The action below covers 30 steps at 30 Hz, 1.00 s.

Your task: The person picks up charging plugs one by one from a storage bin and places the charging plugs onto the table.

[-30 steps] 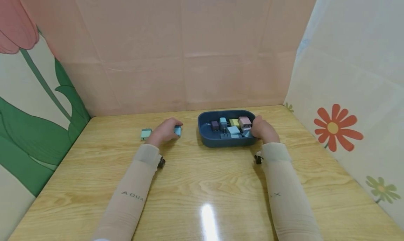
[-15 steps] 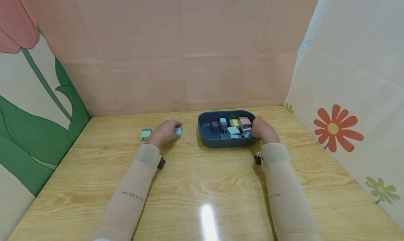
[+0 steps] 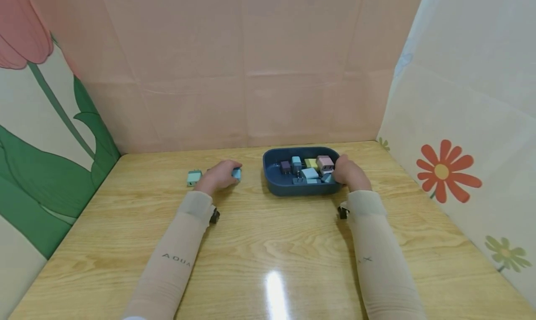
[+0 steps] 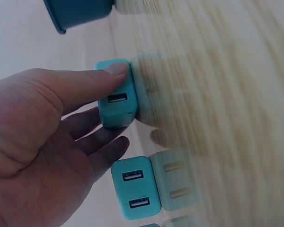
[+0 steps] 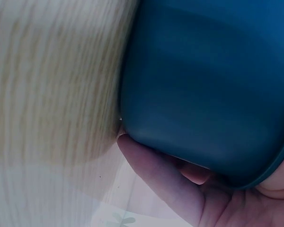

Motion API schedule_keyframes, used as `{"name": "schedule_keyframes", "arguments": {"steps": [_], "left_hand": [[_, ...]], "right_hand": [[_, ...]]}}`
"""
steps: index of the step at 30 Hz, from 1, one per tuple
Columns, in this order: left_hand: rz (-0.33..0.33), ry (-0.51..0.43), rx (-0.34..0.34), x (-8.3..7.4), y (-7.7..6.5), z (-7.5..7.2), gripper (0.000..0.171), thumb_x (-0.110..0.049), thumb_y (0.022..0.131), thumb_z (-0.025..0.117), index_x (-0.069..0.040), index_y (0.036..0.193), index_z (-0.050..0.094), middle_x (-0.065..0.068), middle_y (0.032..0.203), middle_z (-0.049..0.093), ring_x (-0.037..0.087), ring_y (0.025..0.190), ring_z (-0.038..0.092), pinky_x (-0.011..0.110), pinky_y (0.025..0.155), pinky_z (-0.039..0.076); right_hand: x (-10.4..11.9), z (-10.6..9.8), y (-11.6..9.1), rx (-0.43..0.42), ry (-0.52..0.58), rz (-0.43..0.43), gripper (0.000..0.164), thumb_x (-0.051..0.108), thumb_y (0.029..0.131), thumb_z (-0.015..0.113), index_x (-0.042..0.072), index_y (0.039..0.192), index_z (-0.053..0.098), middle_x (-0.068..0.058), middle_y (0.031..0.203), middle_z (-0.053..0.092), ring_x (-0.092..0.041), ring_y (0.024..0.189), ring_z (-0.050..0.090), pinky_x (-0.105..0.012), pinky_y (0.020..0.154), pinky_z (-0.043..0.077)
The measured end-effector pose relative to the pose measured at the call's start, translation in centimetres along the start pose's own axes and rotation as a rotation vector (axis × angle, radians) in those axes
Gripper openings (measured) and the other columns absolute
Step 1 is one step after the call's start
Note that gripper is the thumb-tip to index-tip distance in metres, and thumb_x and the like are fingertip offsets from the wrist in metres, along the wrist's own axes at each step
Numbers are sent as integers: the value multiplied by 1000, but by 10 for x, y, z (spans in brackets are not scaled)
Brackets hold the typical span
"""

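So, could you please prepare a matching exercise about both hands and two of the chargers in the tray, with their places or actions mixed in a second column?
Column 1
1. Left hand
2. Right hand
3. Pink boxy charger
4. Dark purple boxy charger

Column 2
A. Inside the dark blue rounded tray, nearest its left end
B. Holds the tray's right end
C. Pinches a turquoise boxy charger
D. Inside the tray, close to the right hand

Right pairs: 1-C, 2-B, 3-D, 4-A.

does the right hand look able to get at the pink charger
Probably yes: the pink charger lies uncovered near the right hand, though that hand would likely need to release the blue tray.
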<state>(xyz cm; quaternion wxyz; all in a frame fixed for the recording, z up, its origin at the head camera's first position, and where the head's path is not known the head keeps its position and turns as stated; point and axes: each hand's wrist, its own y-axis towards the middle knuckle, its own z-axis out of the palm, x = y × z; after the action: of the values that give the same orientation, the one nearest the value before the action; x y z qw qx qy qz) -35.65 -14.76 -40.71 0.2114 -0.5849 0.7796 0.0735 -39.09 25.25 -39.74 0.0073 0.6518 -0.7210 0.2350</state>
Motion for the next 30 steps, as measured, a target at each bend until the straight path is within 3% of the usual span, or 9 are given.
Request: {"name": "schedule_keyframes", "arguments": {"steps": [13, 30], "left_hand": [[-7, -16, -1, 0, -1, -2, 61, -15, 109, 66, -6, 165, 45, 15, 171, 47, 36, 161, 43, 53, 132, 40], [-22, -42, -11, 0, -5, -8, 61, -16, 106, 71, -6, 162, 50, 16, 169, 50, 37, 159, 46, 55, 131, 41]], "right_hand": [[1, -3, -3, 19, -2, -3, 64, 10, 111, 41, -20, 159, 10, -40, 146, 50, -41, 115, 58, -50, 97, 55], [1, -4, -4, 16, -3, -7, 61, 10, 112, 42, -19, 158, 15, -40, 144, 51, -40, 113, 60, -49, 93, 56]]}}
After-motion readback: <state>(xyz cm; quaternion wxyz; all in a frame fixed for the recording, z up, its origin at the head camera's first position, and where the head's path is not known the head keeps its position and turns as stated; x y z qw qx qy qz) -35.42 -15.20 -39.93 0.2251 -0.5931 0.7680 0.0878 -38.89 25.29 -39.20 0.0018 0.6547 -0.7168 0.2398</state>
